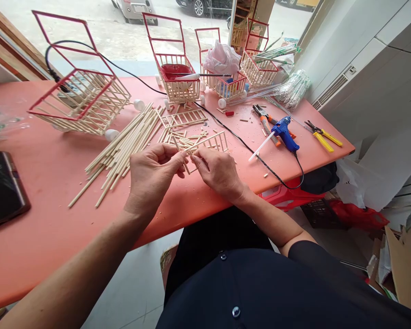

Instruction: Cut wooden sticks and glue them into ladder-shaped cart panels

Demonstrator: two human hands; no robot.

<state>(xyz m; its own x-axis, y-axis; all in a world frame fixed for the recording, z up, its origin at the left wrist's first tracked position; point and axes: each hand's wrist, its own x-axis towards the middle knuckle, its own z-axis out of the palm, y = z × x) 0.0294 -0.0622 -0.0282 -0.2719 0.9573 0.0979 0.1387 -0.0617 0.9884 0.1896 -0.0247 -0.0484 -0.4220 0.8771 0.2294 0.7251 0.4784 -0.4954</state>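
Note:
Over the table's front edge, my left hand pinches the left end of a small frame of pale wooden sticks. My right hand closes its thumb and fingers on the same frame, close to the left fingertips. The fingers partly hide the frame where they meet. Just beyond it lie short cut stick pieces and a ladder-like stick panel. Left of my hands, long wooden sticks rest in a loose pile.
A blue glue gun, cutting pliers and yellow-handled pliers lie right. Miniature stick carts with red trim stand along the back. A black cord crosses the pink table. A phone lies left.

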